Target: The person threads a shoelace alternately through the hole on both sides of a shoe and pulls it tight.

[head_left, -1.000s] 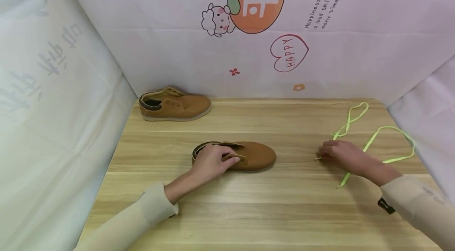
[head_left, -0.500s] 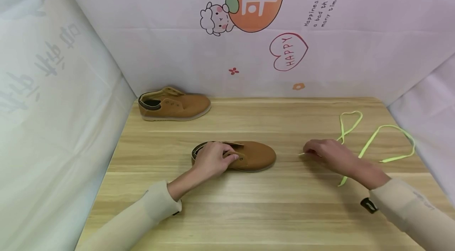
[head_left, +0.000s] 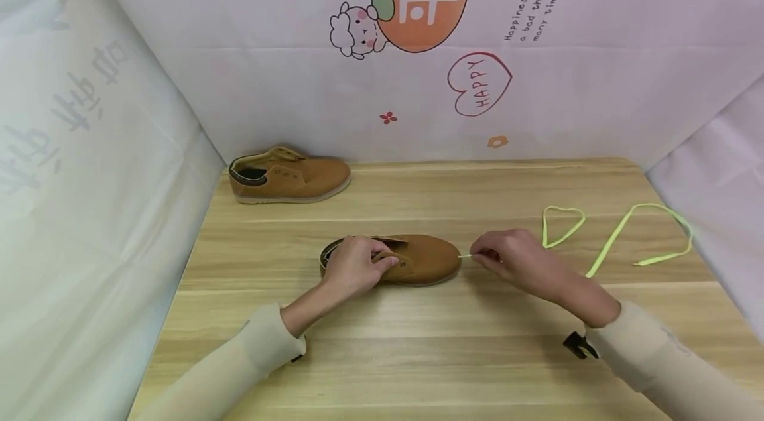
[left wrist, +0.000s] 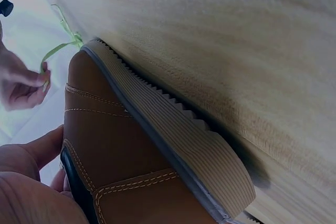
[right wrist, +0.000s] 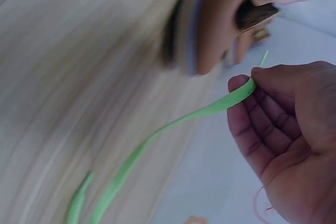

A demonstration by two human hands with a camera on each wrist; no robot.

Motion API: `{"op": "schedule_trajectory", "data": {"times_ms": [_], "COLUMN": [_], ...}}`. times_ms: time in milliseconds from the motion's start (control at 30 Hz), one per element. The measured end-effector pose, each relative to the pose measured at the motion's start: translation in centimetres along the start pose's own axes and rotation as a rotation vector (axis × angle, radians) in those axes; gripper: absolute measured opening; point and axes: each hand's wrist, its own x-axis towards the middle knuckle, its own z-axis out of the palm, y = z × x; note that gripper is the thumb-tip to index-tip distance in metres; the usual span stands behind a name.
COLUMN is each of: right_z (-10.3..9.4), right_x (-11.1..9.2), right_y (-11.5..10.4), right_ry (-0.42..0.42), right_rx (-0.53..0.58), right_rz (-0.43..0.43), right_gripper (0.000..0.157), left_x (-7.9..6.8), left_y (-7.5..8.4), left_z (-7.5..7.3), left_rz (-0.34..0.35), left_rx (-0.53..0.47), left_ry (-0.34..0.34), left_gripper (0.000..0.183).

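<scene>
A brown shoe (head_left: 432,255) with no lace in its eyelets lies on the table, toe to the right. My left hand (head_left: 352,272) pinches the near eyelet flap of this shoe between thumb and fingers; the fingers reach inside the opening. Just past the toe, my right hand (head_left: 522,264) holds a yellow-green shoelace (right wrist: 210,108) between thumb and forefinger. In the right wrist view the lace's thin tip sticks out beyond the fingertips. The rest of the lace trails over the table to the right in loops. Part of it is hidden behind the right hand and wrist.
A second brown shoe (head_left: 319,179), also unlaced, stands at the table's back left corner. The wooden table (head_left: 418,355) ends at a white printed cloth wall (head_left: 286,96) at the back, with more white cloth on both sides.
My right hand has moved left toward the shoe's toe, drawing the lace along; its far loop has shrunk and slid nearer. The left hand and the shoe stay in place.
</scene>
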Motion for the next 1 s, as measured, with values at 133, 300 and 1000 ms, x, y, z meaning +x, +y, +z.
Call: {"op": "schedule_trajectory", "data": {"times_ms": [133, 300, 1000], "right_z": [0.2, 0.8, 4.0], "right_x": [0.9, 1.9, 4.3], "right_y": [-1.6, -3.3, -6.0], "right_ry": [-0.003, -0.051, -0.102], "right_rx": [0.063, 0.124, 0.287], "right_rz": [0.088, 0.175, 0.248], "right_gripper": [0.012, 0.010, 0.014], "left_x": [0.1, 0.1, 0.0], "left_y": [0.0, -0.2, -0.4], "left_z": [0.0, 0.1, 0.2], "left_rz": [-0.002, -0.006, 0.001], "left_rx": [-0.005, -0.004, -0.016], "left_ry": [-0.001, 0.008, 0.028], "left_gripper": [0.012, 0.011, 0.009]}}
